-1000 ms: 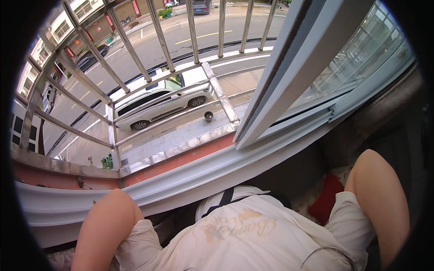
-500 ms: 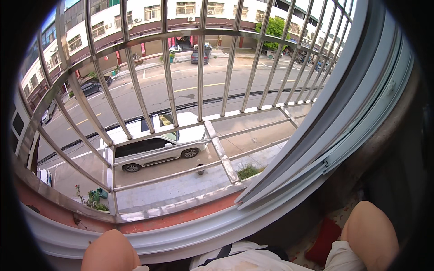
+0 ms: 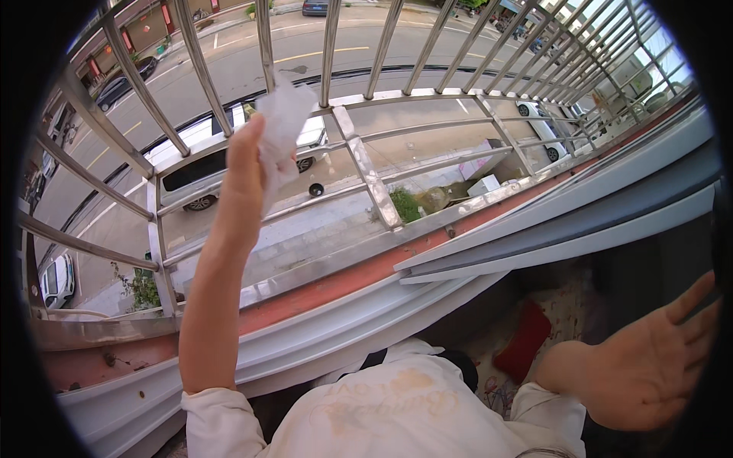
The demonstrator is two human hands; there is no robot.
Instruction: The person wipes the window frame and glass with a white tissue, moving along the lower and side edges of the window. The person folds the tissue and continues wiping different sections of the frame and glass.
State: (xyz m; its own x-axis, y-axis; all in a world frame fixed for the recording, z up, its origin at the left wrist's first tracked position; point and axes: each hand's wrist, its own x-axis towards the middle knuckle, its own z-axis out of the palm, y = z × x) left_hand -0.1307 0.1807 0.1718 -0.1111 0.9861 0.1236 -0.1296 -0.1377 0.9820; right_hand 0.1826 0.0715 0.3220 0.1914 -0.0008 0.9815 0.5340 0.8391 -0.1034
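My left hand (image 3: 247, 159) reaches out past the window sill, closed on a crumpled white tissue (image 3: 285, 114). The tissue is slightly blurred and hangs in front of the metal window bars (image 3: 328, 57); I cannot tell whether it touches them. Off to the right, my right hand (image 3: 645, 370) is held up with its palm showing and its fingers spread. Nothing is in it, and its fingertips run into the dark rim of the picture. The sliding window frame (image 3: 580, 198) is the thing nearest to it.
A white window track (image 3: 305, 355) and a reddish ledge (image 3: 305, 305) run below the bars. Outside, beneath the cage, stand a white car (image 3: 206, 179) and a green bush (image 3: 405, 204). A red cushion (image 3: 524, 341) lies behind the sill on patterned fabric.
My left arm has stretched forward, bringing the tissue into view. The right hand has come into view, open. The whole view has tilted down and turned to the right.
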